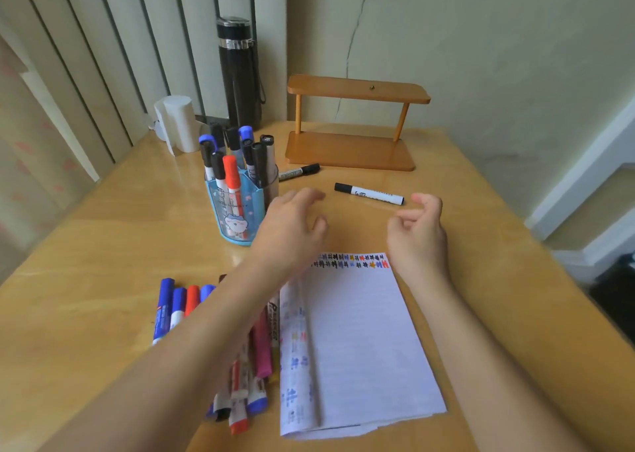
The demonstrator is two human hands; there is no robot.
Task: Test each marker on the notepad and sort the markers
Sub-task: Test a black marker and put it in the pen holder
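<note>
your left hand is spread open, your right hand loosely curled, both grips empty; the black marker lies just beyond them, on the far side of the notepad; a hasty reach could roll it away, or knock the pen holder.

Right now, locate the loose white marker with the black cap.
Head view, right of centre: the white marker lies between the wooden stand and the right hand.

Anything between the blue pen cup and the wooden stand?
Head view: one black-capped marker lies flat on the table between the pen cup and the wooden stand.
</note>
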